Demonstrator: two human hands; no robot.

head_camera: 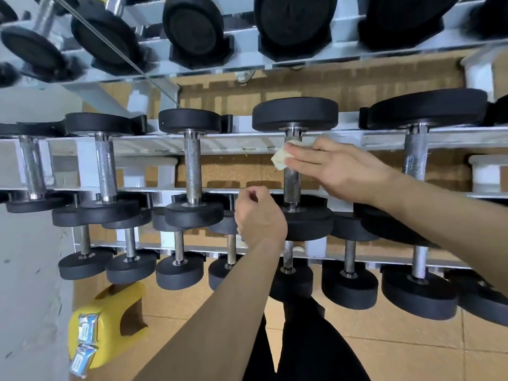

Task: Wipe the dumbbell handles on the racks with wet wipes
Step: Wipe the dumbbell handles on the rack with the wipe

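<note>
My right hand (334, 167) presses a pale wet wipe (280, 156) against the upper part of a metal dumbbell handle (292, 185) on the middle shelf of the white rack (154, 145). The wipe wraps the handle just below its far black head (295, 114). My left hand (259, 215) hovers lower, in front of the near head of the same dumbbell, fingers curled shut with nothing visible in them. More dumbbells with knurled handles (192, 167) sit left and right on this shelf.
A lower shelf holds several smaller dumbbells (178, 266). The top shelf carries large black dumbbells (193, 28). A yellow stool (110, 323) with wet-wipe packets (86, 329) stands on the tiled floor at lower left, beside a grey wall (30, 270). My dark-trousered legs (308, 342) are below.
</note>
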